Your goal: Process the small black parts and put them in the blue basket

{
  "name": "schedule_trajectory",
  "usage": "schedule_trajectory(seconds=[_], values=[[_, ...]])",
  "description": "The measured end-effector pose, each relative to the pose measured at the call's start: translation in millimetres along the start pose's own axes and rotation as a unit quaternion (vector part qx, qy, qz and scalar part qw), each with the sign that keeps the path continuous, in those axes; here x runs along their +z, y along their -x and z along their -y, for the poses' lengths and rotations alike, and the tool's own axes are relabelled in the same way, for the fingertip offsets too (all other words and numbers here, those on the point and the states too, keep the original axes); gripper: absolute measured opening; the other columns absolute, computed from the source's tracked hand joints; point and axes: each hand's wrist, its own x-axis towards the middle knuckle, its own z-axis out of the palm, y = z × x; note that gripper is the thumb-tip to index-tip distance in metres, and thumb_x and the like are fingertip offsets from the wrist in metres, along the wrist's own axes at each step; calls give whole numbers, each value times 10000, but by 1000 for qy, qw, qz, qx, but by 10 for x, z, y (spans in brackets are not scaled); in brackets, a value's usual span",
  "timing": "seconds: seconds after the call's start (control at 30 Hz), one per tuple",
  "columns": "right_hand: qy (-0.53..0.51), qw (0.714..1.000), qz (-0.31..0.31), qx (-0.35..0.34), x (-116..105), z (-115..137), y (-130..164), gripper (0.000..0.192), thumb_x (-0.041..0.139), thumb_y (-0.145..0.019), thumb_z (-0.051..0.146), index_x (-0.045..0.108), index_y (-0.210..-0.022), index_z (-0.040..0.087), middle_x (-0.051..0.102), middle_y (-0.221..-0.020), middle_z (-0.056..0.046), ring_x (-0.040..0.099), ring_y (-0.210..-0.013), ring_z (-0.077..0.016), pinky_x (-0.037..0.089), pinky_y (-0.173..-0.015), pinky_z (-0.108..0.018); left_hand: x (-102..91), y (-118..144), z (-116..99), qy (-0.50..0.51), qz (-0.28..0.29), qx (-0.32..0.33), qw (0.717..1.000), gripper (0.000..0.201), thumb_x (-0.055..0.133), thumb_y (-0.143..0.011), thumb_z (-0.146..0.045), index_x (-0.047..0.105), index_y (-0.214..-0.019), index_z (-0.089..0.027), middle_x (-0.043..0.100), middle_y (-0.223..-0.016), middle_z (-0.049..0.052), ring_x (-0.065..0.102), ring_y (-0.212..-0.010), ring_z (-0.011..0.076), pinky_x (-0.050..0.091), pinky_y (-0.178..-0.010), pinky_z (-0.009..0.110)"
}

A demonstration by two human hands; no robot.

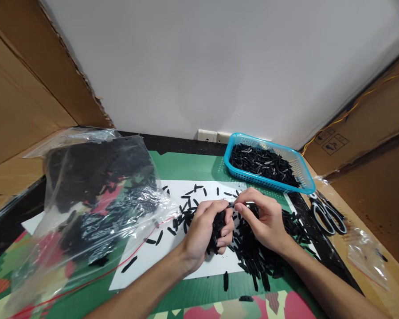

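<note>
My left hand (206, 226) is closed around a bunch of small black plastic pieces (218, 232) over a white sheet (199, 266). My right hand (264, 217) meets it fingertip to fingertip and pinches one small piece (232, 205) between thumb and forefinger. A heap of the same black pieces (252, 254) lies under and beside my right hand, and loose ones are scattered over the sheet.
A blue basket (306, 179) with black pieces stands at the back right. A large clear plastic bag (96, 199) of black pieces lies at the left. Scissors (327, 215) and a small clear bag (365, 252) lie at the right. Cardboard boxes flank both sides.
</note>
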Motion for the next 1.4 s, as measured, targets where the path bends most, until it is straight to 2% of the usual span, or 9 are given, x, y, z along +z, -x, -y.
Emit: schedule_trajectory(seconds=[0.17,0.3,0.4,0.67,0.77,0.87,1.0,1.1,1.4], values=[[-42,995,-26,81,7,28,-12,70,688,-997,251,737,-968,211,737,-891,-26,666,-811,-165,518,-758,-298,-7,-10,22,-7,23,-10,1000,345,532,-979,-403,528,-709,-187,447,-526,-55,346,-394,71,299,-360,170],[-122,979,-45,156,56,47,-11,129,727,-970,312,732,-922,193,743,-818,-21,685,-703,-150,543,-666,-269,0,-13,26,-22,26,-5,999,357,527,-990,-420,525,-721,-186,455,-526,-52,354,-390,71,315,-363,174],[-145,972,-45,180,82,60,-6,147,734,-962,326,741,-913,188,748,-804,-26,685,-660,-146,547,-619,-262,7,-13,29,-36,24,1,999,361,526,-996,-426,525,-726,-186,463,-526,-48,361,-387,72,309,-362,173],[-127,973,-64,180,85,92,6,111,748,-949,309,752,-996,208,759,-811,-27,708,-725,-160,548,-643,-268,21,-32,56,-54,14,12,998,371,538,-984,-440,529,-718,-181,462,-507,-42,375,-379,72,313,-364,160],[-121,973,-66,185,90,101,1,118,753,-943,313,741,-929,197,751,-792,-25,697,-705,-159,543,-644,-272,24,-39,64,-56,9,17,998,366,537,-982,-433,528,-717,-182,460,-500,-43,368,-373,71,313,-359,158],[-87,979,-44,177,84,122,6,146,717,-966,309,741,-881,191,751,-799,-24,680,-697,-154,534,-638,-269,21,-44,65,-64,-5,20,998,373,539,-985,-437,521,-710,-185,463,-502,-43,376,-374,74,324,-359,163],[5,993,-7,121,58,176,23,104,653,-979,220,728,-911,196,739,-813,-12,633,-664,-134,498,-632,-267,14,-45,69,-83,-27,36,996,391,555,-985,-434,527,-690,-178,473,-509,-35,407,-388,78,325,-377,167],[31,995,10,96,38,213,25,84,643,-954,174,716,-921,198,725,-805,-7,622,-662,-136,495,-645,-273,17,-43,78,-93,-33,52,994,398,566,-983,-435,535,-684,-174,476,-513,-31,414,-394,79,320,-397,178],[-14,990,-6,142,6,230,-24,107,686,-919,180,779,-866,191,769,-797,-26,639,-630,-144,480,-565,-262,-22,-53,106,-177,-22,105,978,428,538,-1020,-466,511,-697,-187,484,-531,-25,436,-449,93,349,-453,210]])
